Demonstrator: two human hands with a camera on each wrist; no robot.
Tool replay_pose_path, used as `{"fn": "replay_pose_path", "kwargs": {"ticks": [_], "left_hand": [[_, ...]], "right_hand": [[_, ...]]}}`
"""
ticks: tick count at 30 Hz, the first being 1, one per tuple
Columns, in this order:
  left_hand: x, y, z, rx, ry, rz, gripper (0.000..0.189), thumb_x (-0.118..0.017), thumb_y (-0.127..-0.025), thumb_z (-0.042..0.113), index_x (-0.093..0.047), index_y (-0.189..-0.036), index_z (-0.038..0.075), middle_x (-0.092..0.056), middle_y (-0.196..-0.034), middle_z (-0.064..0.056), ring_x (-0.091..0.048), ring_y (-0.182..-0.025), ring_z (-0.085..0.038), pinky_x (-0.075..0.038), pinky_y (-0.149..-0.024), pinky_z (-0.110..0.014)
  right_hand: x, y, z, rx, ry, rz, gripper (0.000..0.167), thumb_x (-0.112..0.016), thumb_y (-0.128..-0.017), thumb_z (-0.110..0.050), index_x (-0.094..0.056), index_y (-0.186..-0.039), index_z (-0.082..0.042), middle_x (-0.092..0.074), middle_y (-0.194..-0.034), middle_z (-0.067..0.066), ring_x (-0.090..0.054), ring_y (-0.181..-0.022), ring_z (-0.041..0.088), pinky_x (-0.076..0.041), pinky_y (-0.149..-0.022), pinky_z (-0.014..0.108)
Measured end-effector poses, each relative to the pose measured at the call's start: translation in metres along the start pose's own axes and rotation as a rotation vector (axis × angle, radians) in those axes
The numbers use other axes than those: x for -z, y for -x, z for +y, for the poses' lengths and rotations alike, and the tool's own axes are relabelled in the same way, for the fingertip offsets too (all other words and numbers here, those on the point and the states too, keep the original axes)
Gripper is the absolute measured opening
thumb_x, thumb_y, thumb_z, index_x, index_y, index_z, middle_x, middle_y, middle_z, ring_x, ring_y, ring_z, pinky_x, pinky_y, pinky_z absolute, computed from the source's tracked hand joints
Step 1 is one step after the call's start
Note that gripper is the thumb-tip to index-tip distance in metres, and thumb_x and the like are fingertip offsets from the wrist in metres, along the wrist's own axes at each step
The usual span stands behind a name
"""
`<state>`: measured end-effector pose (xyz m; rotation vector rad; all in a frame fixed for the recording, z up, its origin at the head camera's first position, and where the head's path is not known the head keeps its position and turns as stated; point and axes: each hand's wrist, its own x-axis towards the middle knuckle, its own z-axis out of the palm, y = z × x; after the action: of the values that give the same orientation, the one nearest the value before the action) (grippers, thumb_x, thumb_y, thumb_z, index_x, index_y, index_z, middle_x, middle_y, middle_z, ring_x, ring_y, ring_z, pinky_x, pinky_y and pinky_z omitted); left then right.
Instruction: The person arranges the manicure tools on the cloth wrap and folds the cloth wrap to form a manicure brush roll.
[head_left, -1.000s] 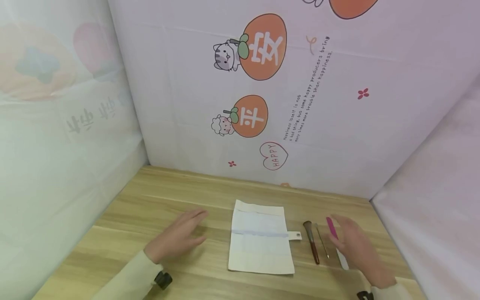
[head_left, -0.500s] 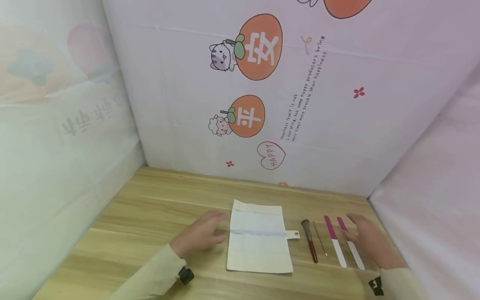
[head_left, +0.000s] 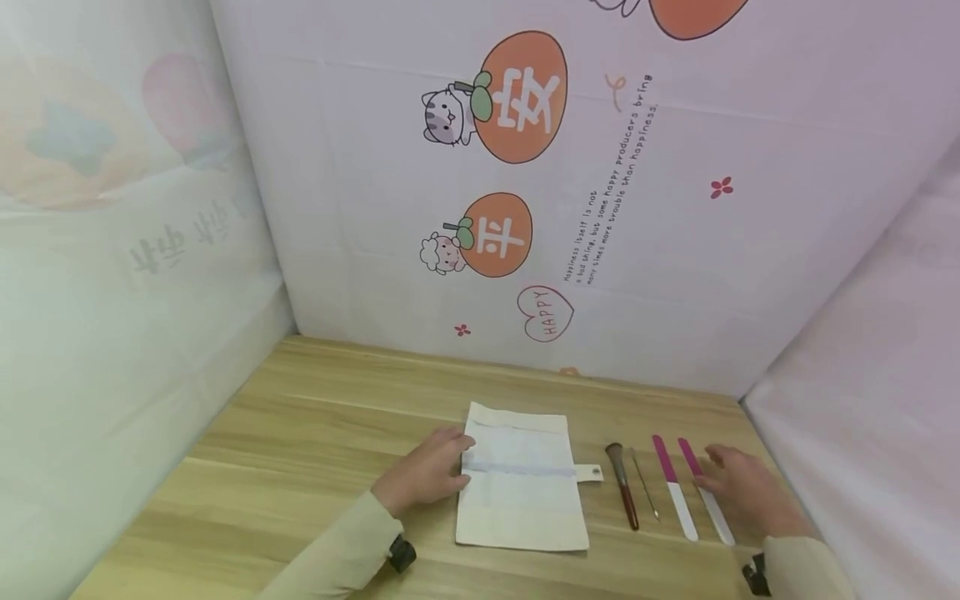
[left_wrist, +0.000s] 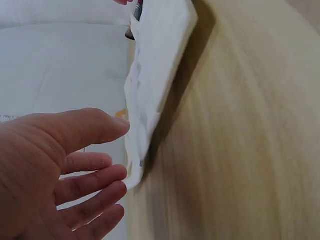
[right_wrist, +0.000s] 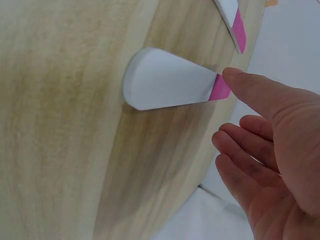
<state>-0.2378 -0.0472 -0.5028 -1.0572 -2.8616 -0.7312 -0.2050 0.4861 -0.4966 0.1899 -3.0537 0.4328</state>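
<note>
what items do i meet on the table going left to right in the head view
White case with a snap tab, brown-handled brush, thin metal tool, first pink-and-white file, second pink-and-white file.

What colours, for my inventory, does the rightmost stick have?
The rightmost stick is pink and white; best view: head.

Two hands (head_left: 423,471) (head_left: 750,493), two files (head_left: 677,490) (head_left: 716,512), one brush (head_left: 624,487), one thin metal tool (head_left: 645,484), one case (head_left: 521,504) and one table (head_left: 300,433) are counted.
</note>
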Motion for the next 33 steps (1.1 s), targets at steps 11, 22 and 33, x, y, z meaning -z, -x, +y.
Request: {"fn": "replay_pose_path", "kwargs": {"ticks": [11,22,33], "left_hand": [[-0.008,-0.005,-0.002,0.049,-0.052,0.004,0.029,-0.079,-0.092,0.013,-0.071,-0.117,0.0,-0.067,-0.116,-0.01,-0.061,-0.115,-0.03,-0.052,-0.102,-0.046],[-0.012,-0.013,-0.003,0.005,-0.08,0.014,0.009,-0.08,-0.09,0.01,-0.075,-0.095,0.006,-0.065,-0.092,-0.002,-0.056,-0.09,-0.017,-0.049,-0.082,-0.033],[-0.01,-0.02,-0.003,0.025,0.013,-0.017,0.006,-0.08,-0.089,0.003,-0.077,-0.086,0.007,-0.067,-0.084,-0.002,-0.05,-0.075,-0.008,-0.047,-0.07,-0.023]], "right_hand": [[0.001,-0.005,0.005,-0.04,-0.044,-0.019,0.057,-0.085,-0.085,-0.025,-0.064,-0.119,0.015,-0.074,-0.101,0.026,-0.072,-0.089,0.034,-0.061,-0.08,0.055],[0.013,-0.016,-0.012,-0.137,-0.04,-0.14,0.024,-0.084,-0.085,-0.016,-0.071,-0.089,0.004,-0.072,-0.08,0.008,-0.066,-0.071,0.021,-0.059,-0.066,0.044],[0.014,-0.028,-0.022,-0.143,0.025,-0.178,0.021,-0.086,-0.08,-0.008,-0.067,-0.074,-0.001,-0.066,-0.067,0.005,-0.058,-0.061,0.019,-0.051,-0.058,0.034]]}}
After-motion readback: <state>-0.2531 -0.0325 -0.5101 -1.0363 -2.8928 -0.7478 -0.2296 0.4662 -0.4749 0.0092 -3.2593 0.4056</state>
